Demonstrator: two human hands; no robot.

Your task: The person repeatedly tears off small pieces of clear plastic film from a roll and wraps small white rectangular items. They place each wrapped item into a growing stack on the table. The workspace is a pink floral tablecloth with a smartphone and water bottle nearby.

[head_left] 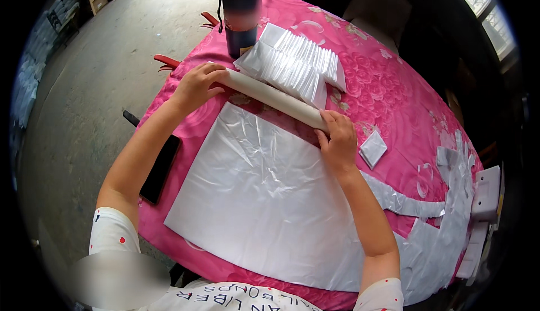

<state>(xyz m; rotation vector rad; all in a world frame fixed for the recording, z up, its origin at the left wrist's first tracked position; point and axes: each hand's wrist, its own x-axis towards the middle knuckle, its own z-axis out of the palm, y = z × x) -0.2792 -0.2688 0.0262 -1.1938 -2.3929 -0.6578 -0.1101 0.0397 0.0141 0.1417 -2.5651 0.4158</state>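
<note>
A long white tube lies slantwise across the far part of the table, just beyond a large sheet of white plastic film. Round its left end my left hand is closed. My right hand grips the other end, thumb on the near side. The film lies flat with creases toward its far edge, and my right forearm crosses over its right side. Behind the tube sits a fanned stack of folded plastic film packets. One small folded packet rests to the right of my right hand.
A pink flowered cloth covers the table. At the back stands a dark bottle. Red-handled clamps grip the left edge, near a black phone. Plastic strips and white boxes lie at the right.
</note>
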